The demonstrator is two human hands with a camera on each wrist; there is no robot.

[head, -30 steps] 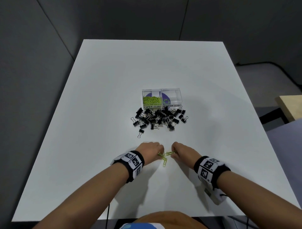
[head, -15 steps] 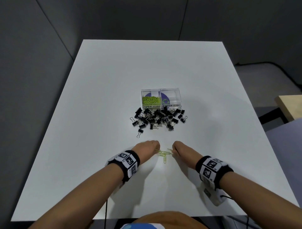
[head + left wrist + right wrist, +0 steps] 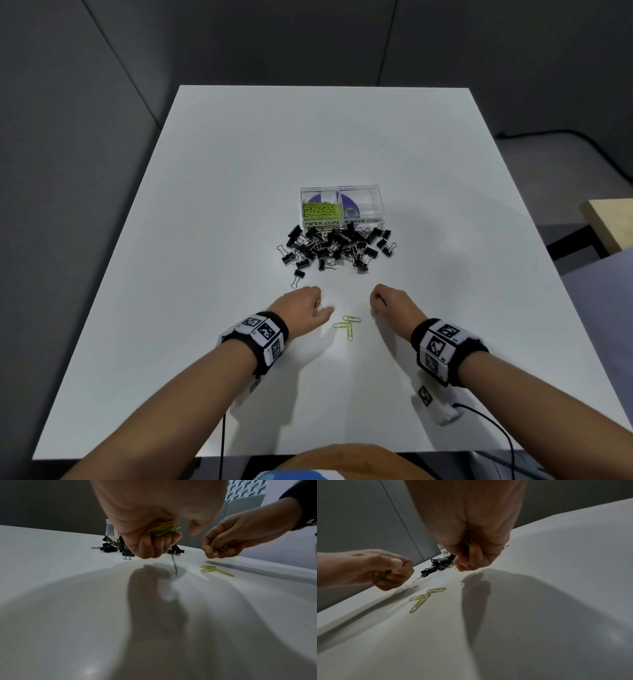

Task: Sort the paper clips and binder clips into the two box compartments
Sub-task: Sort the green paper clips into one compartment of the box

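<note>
Head view: the left hand [image 3: 303, 306] and right hand [image 3: 392, 303] hover over the white table [image 3: 205, 205], one on each side of three loose green paper clips [image 3: 347, 325]. Each hand has its fingers curled round a small bunch of green paper clips; the left wrist view shows one clip dangling below the left fist. The pile of black binder clips [image 3: 337, 246] lies just in front of the clear two-compartment box [image 3: 340, 205]. The left compartment, labelled PAPER CLIPS, holds green clips; the right compartment appears to hold no clips.

Risk: the dangling clip may slip from the fist during transfer. The three loose clips overlap and may lift together or snag.

Compared with half a second ago, the hands have moved apart from the loose clips.
</note>
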